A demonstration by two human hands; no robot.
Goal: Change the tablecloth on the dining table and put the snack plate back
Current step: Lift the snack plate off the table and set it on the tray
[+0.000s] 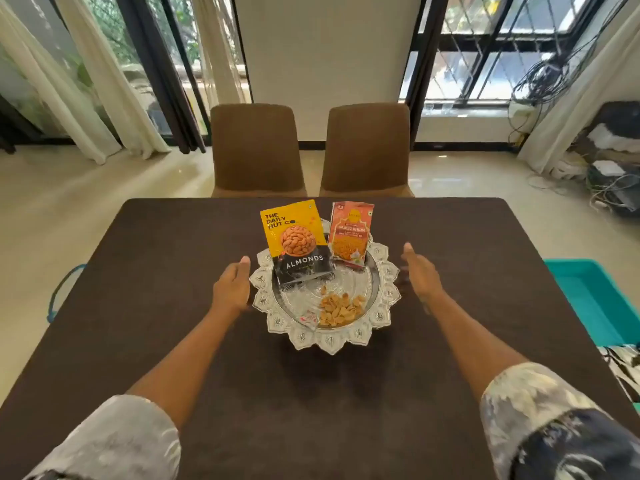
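Two forearms in pale patterned sleeves (114,441) reach forward from the bottom corners of the frame over a dark brown tablecloth (173,271) that covers the dining table. At the centre of the frame sits the snack plate (327,341), a silver tray with a scalloped, embossed rim. The left hand (232,289) is just beside its left rim, the right hand (419,271) just beside its right rim; both are spread with the fingers extended and hold nothing. Whether either touches the rim cannot be told. On the tray a yellow and black almonds packet (298,242) and an orange snack packet (350,233) lean at the far side, with a small pile of nuts (341,309) nearer. Two brown chairs (256,150) stand beyond the table. A teal tub (595,299) is at the right edge.
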